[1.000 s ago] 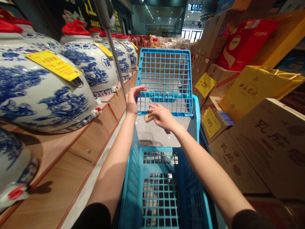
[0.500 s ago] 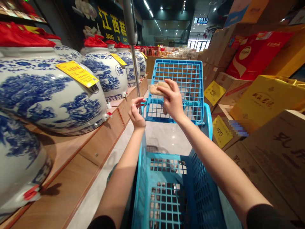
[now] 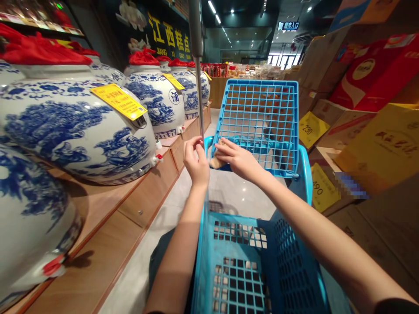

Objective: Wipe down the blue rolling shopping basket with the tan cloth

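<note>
R hand [image 3: 242, 162]: fingers slightly spread, gripping tan pad [image 3: 216, 163] nr. far-L corner, blue cart [image 3: 305, 174]. L hand [image 3: 197, 165]: fingers loosely curled, nil held. Best: pad flat, grip light.

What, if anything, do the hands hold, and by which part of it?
The right hand holds a tan, soft-looking thing by its middle, with the fingers across it; its lower end sticks out. No object shows in the left hand.
</note>
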### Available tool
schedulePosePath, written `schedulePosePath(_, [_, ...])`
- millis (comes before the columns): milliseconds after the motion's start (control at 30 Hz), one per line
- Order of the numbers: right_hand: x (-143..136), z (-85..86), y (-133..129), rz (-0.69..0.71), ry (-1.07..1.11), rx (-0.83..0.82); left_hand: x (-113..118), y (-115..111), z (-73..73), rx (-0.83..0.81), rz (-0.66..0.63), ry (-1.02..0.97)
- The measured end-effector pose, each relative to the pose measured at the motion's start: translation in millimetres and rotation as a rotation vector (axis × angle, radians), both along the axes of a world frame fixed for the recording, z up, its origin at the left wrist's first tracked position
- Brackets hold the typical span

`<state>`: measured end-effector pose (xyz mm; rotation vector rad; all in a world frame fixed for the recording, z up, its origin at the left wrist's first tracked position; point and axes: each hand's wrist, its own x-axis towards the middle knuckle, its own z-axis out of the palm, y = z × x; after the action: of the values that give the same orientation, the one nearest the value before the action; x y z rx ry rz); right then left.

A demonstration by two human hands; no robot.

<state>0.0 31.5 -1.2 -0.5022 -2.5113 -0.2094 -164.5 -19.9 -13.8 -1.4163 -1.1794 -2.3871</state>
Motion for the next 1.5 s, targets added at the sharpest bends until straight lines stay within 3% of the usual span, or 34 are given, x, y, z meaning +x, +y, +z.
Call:
schedulePosePath(100, [-7.2,17.5,20.1,-0.080,0.142,-0.013,-2.3,-1.9,0.9,-0.087,-0.022,0.048])
schedulePosePath(200, [-17.7,18.6,17.9,-0.103,0.175,-0.023,-3.4,-4.5,1.8,-0.146,-0.057,-0.008])
schedulePosePath(433, [-29.6,0.6,-28.8,0.185,-0.194,0.008,-7.1,-6.0,4.0,-0.230,-0.255,-0.310])
schedulePosePath(600, [-8.9,9.2,-8.5,0.026,-0.038,-0.013,-6.7,-4.6,7.7,-0.293,-0.363,-0.416])
schedulePosePath(733, [-1.4,8.8,-2.2,-0.062,0.090,-0.052,-4.4,-3.9,9.7,-0.297,-0.393,-0.482])
schedulePosePath(933, [-12.9,13.6,-24.3,0.214,-0.150,-0.094,-2.2,-4.9,10.2,-0.288,-0.435,-0.496])
schedulePosePath(1133, [16.1,20.0,-0.5,-0.060,0.061,-0.093,-1.4,-5.4,11.1,-0.300,-0.429,-0.495])
schedulePosePath(1233, [17.8,15.4,5.4,-0.101,0.159,-0.091,-1.3,-5.0,10.4,-0.305,-0.427,-0.479])
schedulePosePath(1400, [-8.4,4.6,-19.1,0.111,-0.038,-0.107,-1.9,-4.3,9.0,-0.281,-0.418,-0.468])
schedulePosePath(1500, [-14.8,3.7,-27.2,0.083,-0.096,-0.111,-2.4,-4.5,9.5,-0.268,-0.428,-0.473])
